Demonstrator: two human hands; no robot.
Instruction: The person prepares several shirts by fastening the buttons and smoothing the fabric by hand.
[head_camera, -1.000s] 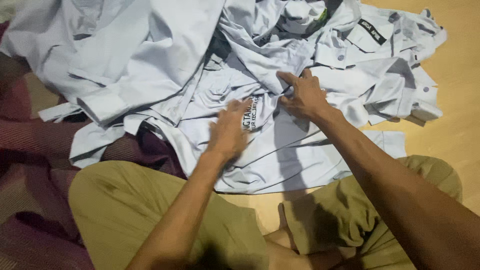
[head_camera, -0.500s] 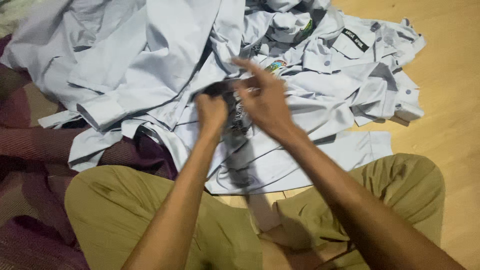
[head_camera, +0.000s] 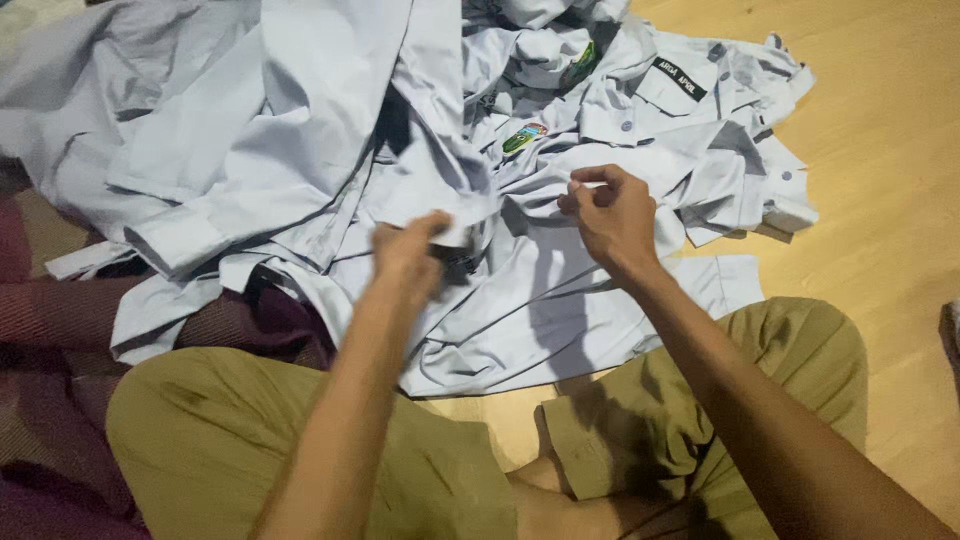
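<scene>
I sit cross-legged on the wooden floor (head_camera: 880, 200), so the heap of pale grey uniform shirts (head_camera: 300, 150) lies within my reach at 12 o'clock. My left hand (head_camera: 408, 250) is clenched on a fold of the top shirt's cloth, lifting it from the heap. My right hand (head_camera: 610, 215), at 1 o'clock, pinches another edge of the cloth between thumb and fingers, so it stays stretched.

**Both hands in the shirt pile**

Your left hand (head_camera: 408, 250) pinches a fold of a pale grey-white cotton shirt (head_camera: 540, 310) lying on the light wooden floor (head_camera: 880, 160). Your right hand (head_camera: 612, 215) pinches the same cloth just beside it. Your olive-green trousers (head_camera: 220, 440) fill the foreground.
</scene>
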